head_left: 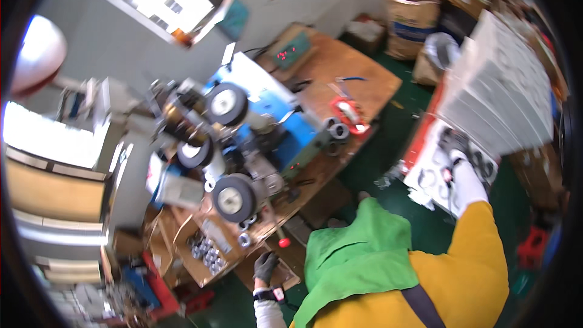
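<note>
My right hand (454,141), in a dark grey glove, reaches out to the right over a white sheet (428,173) on which several dark and pale rings (483,167) lie. Its fingers are blurred against the rings, so any grip is unclear. Lower down, my left hand (265,266), gloved too, hangs beside the bench front near a cardboard box (209,276) of small metal rings (206,254). Those fingers look bent, but blur hides whether they hold anything. Ahead is a machine with several dark wheels (234,199) with pale hubs and a red-knobbed lever (283,242).
A wooden bench (358,64) carries the machine, a control box with a red display (293,54), a red-and-white item (349,114) and grey rings (337,130). White foam sheets (501,94) are stacked at right. Sacks (412,24) stand behind, on a green floor (388,146).
</note>
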### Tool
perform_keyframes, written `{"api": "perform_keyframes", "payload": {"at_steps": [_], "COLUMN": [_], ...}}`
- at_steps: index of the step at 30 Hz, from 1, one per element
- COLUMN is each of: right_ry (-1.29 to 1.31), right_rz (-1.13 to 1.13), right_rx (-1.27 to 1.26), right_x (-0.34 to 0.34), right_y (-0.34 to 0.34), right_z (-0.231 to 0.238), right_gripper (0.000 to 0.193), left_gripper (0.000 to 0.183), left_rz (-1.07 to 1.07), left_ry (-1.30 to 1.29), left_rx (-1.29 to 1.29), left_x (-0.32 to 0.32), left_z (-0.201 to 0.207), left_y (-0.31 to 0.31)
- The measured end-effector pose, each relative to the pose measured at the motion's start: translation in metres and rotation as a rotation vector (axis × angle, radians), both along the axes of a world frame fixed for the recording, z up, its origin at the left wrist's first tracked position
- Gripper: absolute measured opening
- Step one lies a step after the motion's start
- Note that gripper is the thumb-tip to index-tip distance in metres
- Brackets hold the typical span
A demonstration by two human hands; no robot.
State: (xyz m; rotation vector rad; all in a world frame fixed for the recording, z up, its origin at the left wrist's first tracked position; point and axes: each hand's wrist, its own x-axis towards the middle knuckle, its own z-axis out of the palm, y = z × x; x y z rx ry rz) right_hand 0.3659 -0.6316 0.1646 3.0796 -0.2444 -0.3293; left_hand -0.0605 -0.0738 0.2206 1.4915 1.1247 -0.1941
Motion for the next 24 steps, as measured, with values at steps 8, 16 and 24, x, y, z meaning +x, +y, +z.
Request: {"api": "perform_keyframes", "payload": {"at_steps": [8,16,24], "right_ry": [-0.056,-0.326,-0.275], "right_rz": [0.08,1.005,1.444], "right_rx": [0.204,0.725,0.466], "right_x": [0.003,-0.027,-0.054], "right_y": [0.059,0.351,0.5], "right_z": [0.023,0.135,0.154], "right_gripper": [0.051,0.057,0.068], "left_gripper": [0.026,0.022,0.024], "left_rz": [0.052,0.173,0.178], "left_ry": [-0.03,-0.152,0.032], "left_rx": [-0.027,-0.031,0.16], "left_x": [-0.02,-0.046,-0.142], "left_z": [0.001,-0.014,-0.039], "left_y": [0.002,0.06,0.06]}}
